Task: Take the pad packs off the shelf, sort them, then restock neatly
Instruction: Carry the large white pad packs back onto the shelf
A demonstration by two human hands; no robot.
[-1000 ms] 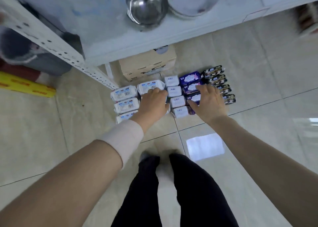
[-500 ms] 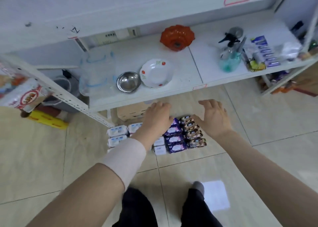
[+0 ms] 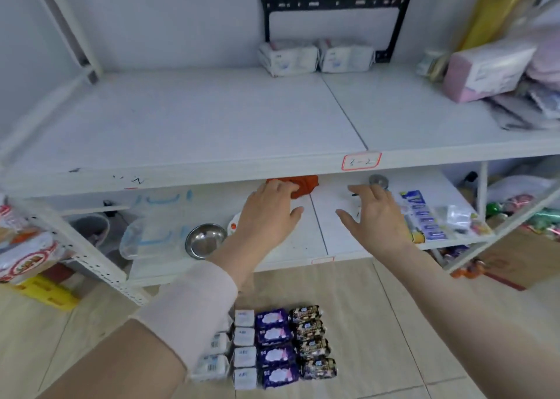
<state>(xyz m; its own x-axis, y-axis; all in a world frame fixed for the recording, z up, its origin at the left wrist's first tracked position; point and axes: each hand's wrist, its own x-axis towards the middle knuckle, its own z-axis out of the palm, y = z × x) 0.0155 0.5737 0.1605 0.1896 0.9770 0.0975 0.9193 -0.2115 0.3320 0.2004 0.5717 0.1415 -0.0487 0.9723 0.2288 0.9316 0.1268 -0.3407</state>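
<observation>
Since pad packs (image 3: 274,345) lie sorted on the floor (image 3: 394,323), left hand (image 3: 266,217) and right hand (image 3: 375,220) hover by the shelf (image 3: 212,126), grips spread, empty

Shelf board (image 3: 212,120): white, matt, smooth; dark scuffs near the front edge.
Shelf upright (image 3: 100,265): white-painted perforated metal, matt.
Bowl (image 3: 205,244): bare metal, polished, reflective.
Container (image 3: 151,235): clear plastic, glossy.
Floor pad packs (image 3: 274,345): printed plastic film, glossy, lightly creased.
Shelf pad packs (image 3: 288,56): soft white film, wrinkled.
Wall bracket (image 3: 333,3): black metal, matt.
Floor (image 3: 378,323): beige tile, smooth, slight sheen.
Sleeve (image 3: 194,311): pale cloth, matt.
</observation>
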